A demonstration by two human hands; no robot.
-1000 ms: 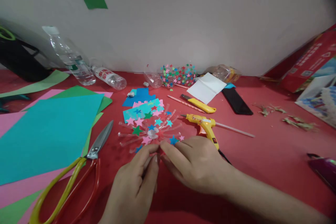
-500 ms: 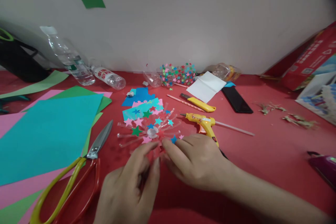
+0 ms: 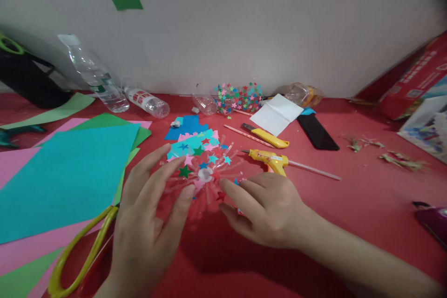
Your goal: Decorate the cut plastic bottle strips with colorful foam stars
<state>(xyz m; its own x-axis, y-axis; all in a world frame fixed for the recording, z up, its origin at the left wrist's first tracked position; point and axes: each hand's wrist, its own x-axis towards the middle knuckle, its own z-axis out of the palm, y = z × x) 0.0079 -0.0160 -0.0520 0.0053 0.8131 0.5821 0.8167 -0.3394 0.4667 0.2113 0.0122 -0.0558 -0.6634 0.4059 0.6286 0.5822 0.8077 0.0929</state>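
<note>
A clear plastic piece [image 3: 205,175] with thin strips splayed outward lies on the red table, a round knob at its middle. Coloured paper stars, including a green star [image 3: 185,172], are on its strips. My left hand [image 3: 150,214] is held at its left side, fingers spread and holding nothing. At its lower right edge is my right hand [image 3: 265,207], thumb and index finger apart beside a red star [image 3: 220,196]; whether the fingertips touch the strips I cannot tell. Under my left hand, the scissors [image 3: 82,247] are partly hidden.
A yellow glue gun [image 3: 270,159] and a yellow cutter knife [image 3: 268,138] lie beyond my right hand, near a black phone [image 3: 317,131]. Coloured paper sheets [image 3: 66,177] cover the left. Plastic bottles [image 3: 148,102] and a star-covered clear piece [image 3: 239,98] are along the wall.
My left hand has moved left, away from the plastic piece, and its fingers have spread. My right hand has shifted slightly right, its thumb and index finger now apart.
</note>
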